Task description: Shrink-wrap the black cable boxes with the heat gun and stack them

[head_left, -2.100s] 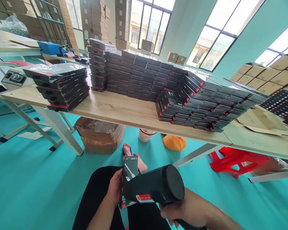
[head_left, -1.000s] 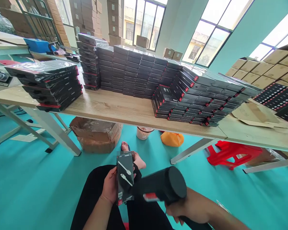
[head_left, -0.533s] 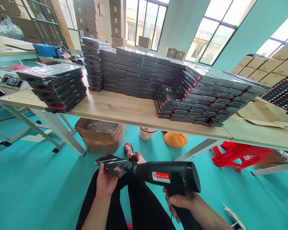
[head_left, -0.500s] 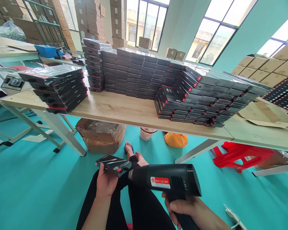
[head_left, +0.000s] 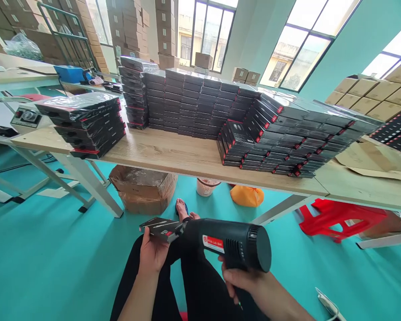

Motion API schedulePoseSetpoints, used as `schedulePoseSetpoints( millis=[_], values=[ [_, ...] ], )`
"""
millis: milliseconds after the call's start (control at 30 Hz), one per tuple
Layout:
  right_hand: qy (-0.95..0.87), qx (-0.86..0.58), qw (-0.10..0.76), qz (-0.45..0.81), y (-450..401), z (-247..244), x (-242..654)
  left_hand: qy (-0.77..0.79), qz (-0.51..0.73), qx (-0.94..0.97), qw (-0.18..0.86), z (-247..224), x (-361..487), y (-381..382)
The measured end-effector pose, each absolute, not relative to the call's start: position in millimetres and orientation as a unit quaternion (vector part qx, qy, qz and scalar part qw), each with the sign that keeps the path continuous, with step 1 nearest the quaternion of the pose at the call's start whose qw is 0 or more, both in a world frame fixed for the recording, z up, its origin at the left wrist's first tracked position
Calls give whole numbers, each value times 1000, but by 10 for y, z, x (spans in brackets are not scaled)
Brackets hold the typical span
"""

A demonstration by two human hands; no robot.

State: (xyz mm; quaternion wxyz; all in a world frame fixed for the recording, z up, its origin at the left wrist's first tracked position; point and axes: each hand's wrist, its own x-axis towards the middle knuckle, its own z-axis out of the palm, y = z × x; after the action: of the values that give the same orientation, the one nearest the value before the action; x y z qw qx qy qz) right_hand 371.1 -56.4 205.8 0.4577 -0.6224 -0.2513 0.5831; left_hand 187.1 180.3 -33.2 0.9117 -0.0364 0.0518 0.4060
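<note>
My left hand [head_left: 153, 253] grips a flat black box [head_left: 161, 227] with red marks and a pale picture on top, holding it over my lap. My right hand [head_left: 239, 281] is wrapped round the handle of a black heat gun [head_left: 230, 240] with a red and white label. The gun's nozzle points left at the right end of the box, close to it; whether they touch I cannot tell. On the table ahead stand a long wall of stacked black boxes [head_left: 200, 102] and a shorter film-wrapped stack [head_left: 87, 120] at the left.
The wooden table [head_left: 160, 149] runs across in front of my knees. Beneath it are an open carton [head_left: 143, 189], a small basket [head_left: 206, 187] and an orange bag [head_left: 247, 196]. A red stool [head_left: 341, 218] lies at the right, with flattened cardboard [head_left: 374, 160] on the table above.
The heat gun has swung so its nozzle points a little further up and its rear turns towards me. The box has tilted slightly. The whole view has shifted a little.
</note>
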Motion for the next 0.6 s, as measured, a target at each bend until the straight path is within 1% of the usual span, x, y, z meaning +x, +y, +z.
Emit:
schedulePoseSetpoints(
  millis=[133, 200, 300, 367, 467, 500, 600],
  values=[
    [-257, -625, 394, 623, -549, 2110, 3665, 51, 403, -27, 913, -344, 1884, 1810],
    [-258, -638, 401, 605, -534, 2109, 3661, 61, 413, -24, 909, -299, 1892, 1803],
    [-227, -669, 446, 549, -538, 2081, 3716, 108, 423, -11, 899, -191, 1895, 1773],
    [-220, -669, 429, 566, -566, 2065, 3756, 134, 415, -6, 900, -140, 1896, 1758],
    [-263, -630, 383, 623, -596, 2048, 3751, 124, 408, -10, 904, -144, 1906, 1762],
    [-272, -622, 390, 622, -593, 2040, 3740, 114, 410, -10, 905, -160, 1909, 1768],
    [-227, -633, 467, 574, -573, 1997, 3750, 86, 419, 0, 904, -192, 1898, 1773]
  ],
)
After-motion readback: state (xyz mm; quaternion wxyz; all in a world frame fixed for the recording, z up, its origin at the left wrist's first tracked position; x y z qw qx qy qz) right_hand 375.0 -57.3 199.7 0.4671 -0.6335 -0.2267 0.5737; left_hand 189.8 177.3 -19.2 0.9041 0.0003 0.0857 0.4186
